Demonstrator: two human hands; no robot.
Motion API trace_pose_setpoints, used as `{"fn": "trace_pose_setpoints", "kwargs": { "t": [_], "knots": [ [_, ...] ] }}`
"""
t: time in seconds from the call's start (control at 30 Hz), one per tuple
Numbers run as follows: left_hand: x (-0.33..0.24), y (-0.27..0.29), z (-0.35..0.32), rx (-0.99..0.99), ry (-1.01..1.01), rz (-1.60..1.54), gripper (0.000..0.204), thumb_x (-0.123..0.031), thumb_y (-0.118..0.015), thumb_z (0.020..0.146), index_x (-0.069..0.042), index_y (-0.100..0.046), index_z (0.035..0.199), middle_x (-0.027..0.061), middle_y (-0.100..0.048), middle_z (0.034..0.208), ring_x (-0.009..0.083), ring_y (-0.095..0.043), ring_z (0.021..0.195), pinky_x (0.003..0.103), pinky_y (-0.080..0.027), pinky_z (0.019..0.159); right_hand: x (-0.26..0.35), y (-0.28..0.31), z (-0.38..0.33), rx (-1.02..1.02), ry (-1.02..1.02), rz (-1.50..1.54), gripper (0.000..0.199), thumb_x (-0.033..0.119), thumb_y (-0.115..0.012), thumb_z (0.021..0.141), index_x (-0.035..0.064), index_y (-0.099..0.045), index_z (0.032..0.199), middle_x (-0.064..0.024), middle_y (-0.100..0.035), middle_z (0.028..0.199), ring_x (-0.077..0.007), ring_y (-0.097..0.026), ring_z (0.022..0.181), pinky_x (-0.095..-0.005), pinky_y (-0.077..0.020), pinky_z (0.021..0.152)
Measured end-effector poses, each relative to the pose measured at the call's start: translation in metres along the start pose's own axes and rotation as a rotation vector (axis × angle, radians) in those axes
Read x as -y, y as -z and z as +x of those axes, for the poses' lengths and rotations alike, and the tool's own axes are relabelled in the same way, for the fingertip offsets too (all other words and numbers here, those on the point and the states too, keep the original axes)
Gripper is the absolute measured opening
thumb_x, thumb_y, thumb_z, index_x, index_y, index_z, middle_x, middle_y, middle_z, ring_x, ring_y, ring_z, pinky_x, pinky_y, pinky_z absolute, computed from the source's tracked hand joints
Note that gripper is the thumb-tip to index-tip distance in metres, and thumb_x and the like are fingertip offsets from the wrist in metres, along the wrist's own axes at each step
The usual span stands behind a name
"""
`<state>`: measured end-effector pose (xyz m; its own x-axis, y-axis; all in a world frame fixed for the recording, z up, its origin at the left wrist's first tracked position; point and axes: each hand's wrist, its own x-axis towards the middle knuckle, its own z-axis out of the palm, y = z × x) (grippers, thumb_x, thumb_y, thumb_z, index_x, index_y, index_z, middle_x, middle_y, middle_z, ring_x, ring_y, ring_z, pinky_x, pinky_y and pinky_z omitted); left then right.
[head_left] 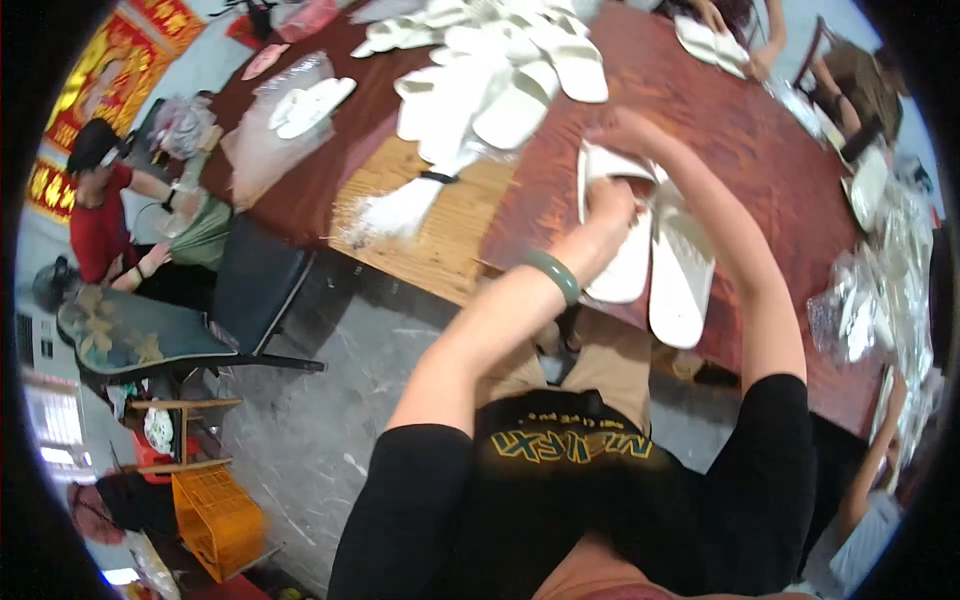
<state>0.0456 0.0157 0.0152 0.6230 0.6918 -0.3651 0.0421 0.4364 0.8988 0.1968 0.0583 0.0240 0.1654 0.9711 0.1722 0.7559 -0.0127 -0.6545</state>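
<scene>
Lying lengthwise away from the person's body, the white, flat, open-backed slipper on the left sits on the reddish-brown, wood-grained tabletop, close to its near edge. The left hand is right at this slipper, over its upper part beside the dark opening under the strap; its fingers are bent inward, but I cannot tell whether they pinch anything. The right hand is at the slipper's far end, its forearm crossing in from the right; it looks loosely curled, and blur leaves its grip uncertain. From the left hand, most of the slipper's length runs back toward the body, so the left hand is nearer the plain end and the right hand nearer the far end.

Counted: two slippers lie before the person, the second white, flat slipper just right of the first and roughly parallel, alongside the right forearm. There is one tied bundle of thin white strands on one pale plywood panel, and one green bangle on the left wrist. Beyond is one heap of white slippers, too overlapped to count. At the far right, a co-worker's hands hold one white slipper.
</scene>
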Motion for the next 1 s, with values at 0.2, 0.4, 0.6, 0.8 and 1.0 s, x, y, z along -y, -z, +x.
{"fn": "trace_pose_setpoints", "kwargs": {
  "t": [0.2, 0.4, 0.6, 0.8, 1.0],
  "knots": [
    [0.001, 0.02, -0.012, 0.026, 0.02, -0.095, 0.032, -0.006, -0.032, 0.085, -0.005, -0.064, 0.083, 0.0067, -0.058, 0.063, 0.0097, -0.04, 0.039, 0.026, -0.027, 0.03, 0.041, -0.018, 0.005, 0.123, -0.269, -0.165, 0.032, 0.03, -0.07, 0.071, -0.0001, -0.062, 0.067, -0.0033, -0.052, 0.057, -0.01, -0.047, 0.056, -0.033, -0.0395, 0.051],
    [-0.001, 0.031, -0.013, 0.039, 0.071, -0.061, 0.031, -0.008, -0.032, 0.086, -0.003, -0.062, 0.092, 0.0094, -0.062, 0.072, 0.0089, -0.038, 0.04, 0.026, -0.026, 0.03, 0.048, -0.025, -0.008, -0.3, -0.165, 0.051, 0.028, 0.027, -0.064, 0.074, -0.0016, -0.067, 0.075, -0.0134, -0.06, 0.06, -0.0143, -0.056, 0.057, -0.0309, -0.046, 0.059],
    [-0.018, 0.05, -0.026, 0.312, -0.013, 0.077, 0.027, -0.009, -0.043, 0.088, 0.006, -0.052, 0.108, 0.0134, -0.066, 0.083, 0.0104, -0.047, 0.043, 0.023, -0.039, 0.039, 0.046, 0.03, -0.045, -0.506, -0.112, 0.266, 0.026, 0.021, -0.065, 0.085, 0.0014, -0.067, 0.101, 0.0057, -0.06, 0.079, -0.002, -0.049, 0.071, -0.0193, -0.0404, 0.06],
    [-0.042, 0.064, -0.048, 0.05, -0.727, 0.909, 0.052, -0.013, -0.047, 0.088, 0.004, -0.022, 0.13, 0.0097, -0.066, 0.069, 0.0273, -0.066, 0.069, 0.038, -0.048, 0.065, 0.08, 0.018, -0.11, -0.431, 0.013, 0.156, 0.017, 0.015, -0.061, 0.087, 0.003, -0.068, 0.096, -0.0027, -0.067, 0.088, -0.0101, -0.06, 0.077, -0.0251, -0.0471, 0.07],
    [-0.042, 0.037, -0.013, 0.391, -0.653, 0.71, 0.026, -0.006, -0.045, 0.086, 0.007, -0.058, 0.104, 0.014, -0.065, 0.077, 0.0201, -0.063, 0.059, 0.031, -0.048, 0.053, 0.083, -0.006, -0.14, -0.583, 0.357, -0.038, 0.018, 0.009, -0.067, 0.076, 0.0065, -0.066, 0.094, -0.0096, -0.062, 0.089, -0.0247, -0.057, 0.084, -0.0328, -0.0482, 0.071]
  ]
}}
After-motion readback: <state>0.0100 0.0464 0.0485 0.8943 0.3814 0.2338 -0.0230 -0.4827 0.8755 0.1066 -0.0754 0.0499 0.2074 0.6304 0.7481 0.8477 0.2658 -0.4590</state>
